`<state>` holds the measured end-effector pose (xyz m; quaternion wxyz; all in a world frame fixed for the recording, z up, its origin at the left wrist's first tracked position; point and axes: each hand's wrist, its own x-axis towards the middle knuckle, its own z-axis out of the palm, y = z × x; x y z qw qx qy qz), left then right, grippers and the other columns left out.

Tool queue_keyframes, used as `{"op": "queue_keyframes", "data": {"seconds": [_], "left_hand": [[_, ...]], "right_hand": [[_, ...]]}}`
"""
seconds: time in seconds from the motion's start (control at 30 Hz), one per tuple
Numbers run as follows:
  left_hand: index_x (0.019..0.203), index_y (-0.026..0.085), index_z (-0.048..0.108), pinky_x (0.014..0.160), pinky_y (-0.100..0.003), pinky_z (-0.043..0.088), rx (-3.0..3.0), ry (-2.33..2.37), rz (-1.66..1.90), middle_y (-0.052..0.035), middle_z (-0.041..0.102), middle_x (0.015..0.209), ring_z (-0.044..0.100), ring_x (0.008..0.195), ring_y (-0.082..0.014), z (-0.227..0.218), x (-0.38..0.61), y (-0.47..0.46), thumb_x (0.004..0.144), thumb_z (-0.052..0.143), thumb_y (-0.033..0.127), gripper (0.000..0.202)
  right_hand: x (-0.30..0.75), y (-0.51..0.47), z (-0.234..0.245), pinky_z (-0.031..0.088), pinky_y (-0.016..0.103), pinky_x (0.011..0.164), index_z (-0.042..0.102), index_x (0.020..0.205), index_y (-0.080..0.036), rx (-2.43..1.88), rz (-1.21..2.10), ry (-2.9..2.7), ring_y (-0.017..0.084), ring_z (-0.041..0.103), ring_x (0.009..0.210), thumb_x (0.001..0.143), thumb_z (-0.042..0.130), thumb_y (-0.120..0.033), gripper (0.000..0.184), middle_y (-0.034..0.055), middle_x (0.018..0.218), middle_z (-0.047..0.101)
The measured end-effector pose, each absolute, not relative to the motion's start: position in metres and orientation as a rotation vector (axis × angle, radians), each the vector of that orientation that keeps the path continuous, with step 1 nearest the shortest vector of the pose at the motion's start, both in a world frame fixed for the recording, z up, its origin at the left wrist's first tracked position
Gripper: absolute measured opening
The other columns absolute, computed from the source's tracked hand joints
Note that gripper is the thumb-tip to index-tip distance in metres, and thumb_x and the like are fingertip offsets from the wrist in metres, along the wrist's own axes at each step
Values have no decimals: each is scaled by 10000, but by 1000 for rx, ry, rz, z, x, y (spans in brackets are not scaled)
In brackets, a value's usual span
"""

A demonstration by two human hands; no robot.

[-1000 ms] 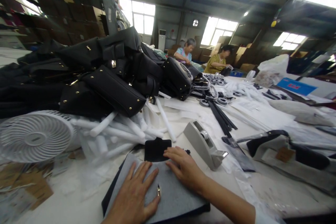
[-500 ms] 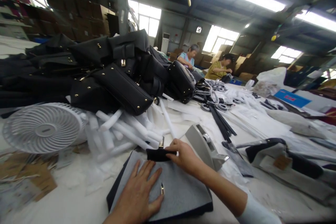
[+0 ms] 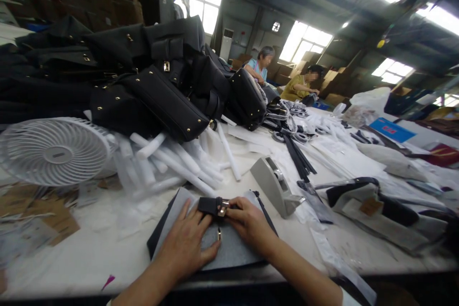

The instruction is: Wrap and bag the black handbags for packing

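Observation:
A flat black bag wrapped in a grey felt sheet (image 3: pixel 234 248) lies on the white table in front of me. My left hand (image 3: pixel 186 244) rests flat on the felt, fingers stretched out, fingertips touching a small black flap (image 3: pixel 210 205) with a metal clasp (image 3: pixel 223 207). My right hand (image 3: pixel 247 222) is closed in a pinch on that flap and clasp at the bag's far edge. A small metal stud (image 3: pixel 219 234) shows on the felt between my hands.
A grey tape dispenser (image 3: pixel 274 186) stands just right of my hands. White foam tubes (image 3: pixel 172 165) and a white fan (image 3: pixel 53 153) lie left, with a heap of black bags (image 3: pixel 143 86) behind. Straps, a wrapped bag (image 3: pixel 380 210) and two seated people (image 3: pixel 283 79) are beyond.
The black flap, first lying open and flat, was folded over onto the felt. My right hand now pinches it at the clasp and my left fingertips have slid up to it.

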<state>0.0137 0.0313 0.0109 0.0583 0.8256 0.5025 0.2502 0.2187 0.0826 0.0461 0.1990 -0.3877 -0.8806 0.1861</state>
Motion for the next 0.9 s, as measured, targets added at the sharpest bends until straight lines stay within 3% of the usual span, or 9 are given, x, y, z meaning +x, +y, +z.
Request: {"op": "queue_keyframes", "data": {"seconds": [0.2,0.33,0.43,0.57,0.67,0.8,0.9], "left_hand": [[1117,211,630,1198,-575,192,2434,1501,763,-74,685,1080,551,1218,-284,18,13,27,855,615,417,334],[1152,224,619,1198,-585,180,2435,1471,746,-63,679,1135,533,1246,-285,21,13,27,850,625,396,347],[1163,218,621,1182,-606,199,2462,1457,757,-73,677,1168,529,1253,-298,20,13,27,859,616,386,347],[1072,167,650,1163,-605,251,2568,1441,887,-95,714,1061,568,1212,-312,11,10,20,869,622,347,273],[1093,141,634,1131,-548,346,2640,1469,1073,-99,727,1059,632,1125,-282,6,7,14,867,658,296,276],[1053,177,639,1057,-402,461,2721,1372,1192,-33,737,970,678,943,-180,7,3,8,868,682,185,191],[1146,179,635,1000,-323,509,2855,1074,1123,-36,726,1031,650,1014,-164,6,1,7,881,627,56,292]], "right_hand": [[227,78,36,503,301,813,646,1248,-325,-945,348,-2523,192,588,949,968,514,-167,348,43,1037,653],[233,76,33,495,317,871,618,1285,-342,-868,461,-2472,187,577,1003,927,513,-81,455,38,1093,636],[235,75,29,497,323,851,642,1257,-348,-858,389,-2519,192,569,993,938,523,-110,415,45,1096,635],[235,72,22,495,325,840,647,1245,-360,-855,245,-2563,193,553,985,980,505,-182,350,49,1088,640],[234,70,20,497,331,848,653,1236,-346,-864,196,-2576,194,549,985,990,500,-206,322,52,1087,643],[233,69,20,495,341,862,635,1253,-350,-885,159,-2602,199,542,1002,983,527,-229,315,44,1090,640],[233,69,18,487,357,887,632,1252,-345,-873,136,-2611,199,539,1006,978,544,-246,304,42,1088,637]]}}
